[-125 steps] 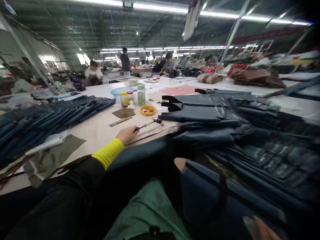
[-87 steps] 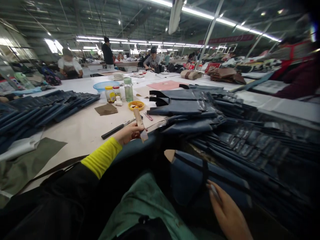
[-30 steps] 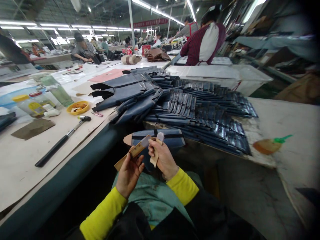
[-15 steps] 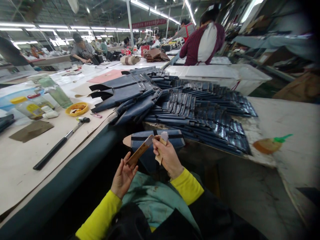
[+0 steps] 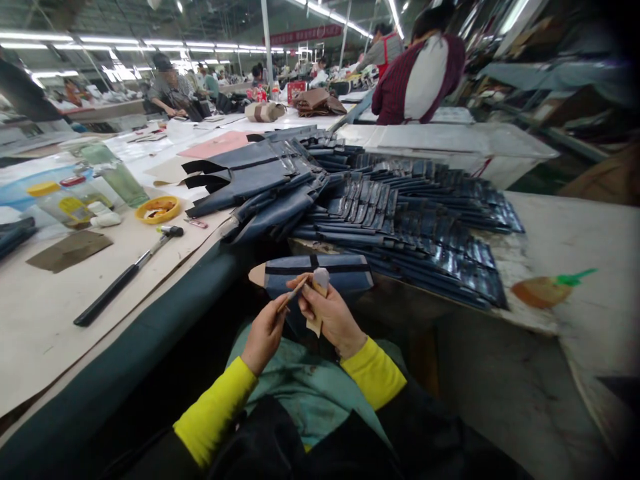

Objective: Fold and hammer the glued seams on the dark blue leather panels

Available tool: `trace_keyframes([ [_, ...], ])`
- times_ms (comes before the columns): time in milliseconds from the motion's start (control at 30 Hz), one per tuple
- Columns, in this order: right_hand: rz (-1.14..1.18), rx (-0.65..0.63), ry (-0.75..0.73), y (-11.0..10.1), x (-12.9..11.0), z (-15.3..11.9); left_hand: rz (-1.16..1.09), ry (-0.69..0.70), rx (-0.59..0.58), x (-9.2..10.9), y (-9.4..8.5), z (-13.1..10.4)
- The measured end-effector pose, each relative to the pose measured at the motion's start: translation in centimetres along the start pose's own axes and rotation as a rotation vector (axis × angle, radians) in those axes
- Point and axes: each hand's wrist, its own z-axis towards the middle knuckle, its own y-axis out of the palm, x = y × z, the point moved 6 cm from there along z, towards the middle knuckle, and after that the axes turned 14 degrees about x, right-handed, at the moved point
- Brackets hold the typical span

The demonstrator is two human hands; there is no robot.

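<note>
My left hand (image 5: pixel 266 331) is closed on a thin brown strip (image 5: pixel 293 295), which is tilted and seen nearly edge-on. Close beside it, my right hand (image 5: pixel 336 319) pinches a small tan piece (image 5: pixel 315 325) with a pale rounded end (image 5: pixel 321 275). The fingertips of both hands nearly meet. Just behind them lies a blue panel (image 5: pixel 340 272) with black bands and a tan tip at its left end. Farther back, a large heap of dark blue folded pieces (image 5: pixel 370 200) covers the table edge.
On the left table (image 5: pixel 30 333) are a black-handled hammer (image 5: pixel 113 293), a yellow dish (image 5: pixel 158 209), jars and a brown scrap. An orange bottle with a green nozzle (image 5: pixel 540 292) lies at right. A person in maroon (image 5: pixel 420 73) stands beyond the heap.
My left hand has moved up and closed round the brown strip, which has turned edge-on. My right hand stays near the same place. The view has shifted slightly.
</note>
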Motion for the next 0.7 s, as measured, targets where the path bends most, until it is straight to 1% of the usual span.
trace_keyframes([
  [100, 0.075, -0.049, 0.055, 0.2, 0.1, -0.3, 0.152, 0.181, 0.046, 0.2, -1.0, 0.3],
  [167, 0.114, -0.08, 0.098, 0.3, 0.4, -0.4, 0.272, 0.265, 0.067, 0.5, -1.7, 0.6],
  [267, 0.158, -0.115, 0.159, 0.3, 0.8, -0.6, 0.416, 0.334, 0.102, 1.1, -2.6, 1.0],
  [333, 0.175, -0.124, 0.187, 0.2, 1.1, -0.6, 0.459, 0.355, 0.116, 1.3, -2.9, 1.2],
  [433, 0.183, -0.129, 0.217, 0.0, 1.3, -0.7, 0.463, 0.356, 0.117, 1.4, -2.9, 1.3],
  [533, 0.182, -0.117, 0.23, -0.1, 1.3, -0.6, 0.397, 0.307, 0.088, 0.9, -2.4, 1.1],
  [600, 0.187, -0.092, 0.23, -0.1, 1.2, -0.5, 0.296, 0.246, 0.056, 0.2, -1.7, 0.8],
  [700, 0.198, -0.046, 0.234, 0.0, 1.2, -0.3, 0.082, 0.117, 0.015, -0.9, -0.6, 0.0],
])
